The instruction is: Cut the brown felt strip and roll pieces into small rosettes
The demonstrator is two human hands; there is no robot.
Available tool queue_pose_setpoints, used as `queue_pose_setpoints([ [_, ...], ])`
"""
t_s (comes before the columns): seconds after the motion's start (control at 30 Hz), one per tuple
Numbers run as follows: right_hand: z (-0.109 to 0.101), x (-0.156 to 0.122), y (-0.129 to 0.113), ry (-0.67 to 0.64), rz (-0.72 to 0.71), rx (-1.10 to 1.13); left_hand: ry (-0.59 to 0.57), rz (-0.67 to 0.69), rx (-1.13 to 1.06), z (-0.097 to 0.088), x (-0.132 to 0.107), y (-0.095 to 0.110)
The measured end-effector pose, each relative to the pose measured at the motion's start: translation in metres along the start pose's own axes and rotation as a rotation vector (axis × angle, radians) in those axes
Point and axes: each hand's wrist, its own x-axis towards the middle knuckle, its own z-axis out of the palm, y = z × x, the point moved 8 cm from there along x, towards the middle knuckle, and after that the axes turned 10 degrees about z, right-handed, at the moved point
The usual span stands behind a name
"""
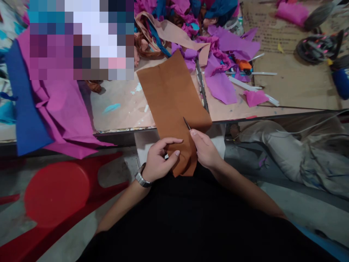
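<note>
The only writing I see is rows of dark printed characters on the cardboard (289, 87) at two o'clock, too blurred to read. The brown sheet (169, 98) lies straight ahead, its far part on the tabletop (122, 109), its near end over the edge towards me. My right hand (205, 149) is closed around a slim, dark pointed tool (187, 123), its tip over the sheet. My left hand (162, 160) is half open, thumb and forefinger apart on the sheet's near part; whether the hidden fingers grip it, I cannot tell. At twelve to one o'clock, purple scraps (231, 43) and a peach strip (174, 34) crowd the sheet's far end. White sticks (242, 83) lie at two, a magenta sheet (62, 109) drapes over the edge at ten, and a red stool (57, 193) stands at eight.
</note>
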Motion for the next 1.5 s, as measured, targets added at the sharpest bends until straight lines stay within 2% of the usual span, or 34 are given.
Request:
queue_pose_setpoints([
  [0.1,-0.002,0.000,-0.002,0.034,-0.019,0.018,-0.003,-0.003,0.014,0.000,-0.002,-0.001],
  [0.3,0.001,-0.001,-0.005,0.011,-0.015,0.054,-0.005,0.037,0.054,-0.004,0.000,0.001],
  [0.5,0.005,-0.003,-0.004,-0.027,-0.001,0.154,0.072,0.065,0.085,-0.013,0.011,0.002],
  [0.77,0.003,-0.003,0.006,0.002,0.053,0.273,0.063,0.027,0.073,-0.010,0.010,0.002],
  [0.9,0.004,0.000,0.006,-0.029,0.050,0.305,0.043,0.035,0.069,-0.008,0.008,0.004],
  [1.2,0.004,0.001,0.005,-0.001,0.082,0.232,0.034,0.046,0.056,-0.009,0.008,0.002],
  [1.5,0.003,0.002,-0.001,0.005,0.045,0.196,0.006,0.060,0.057,-0.006,0.006,0.007],
])
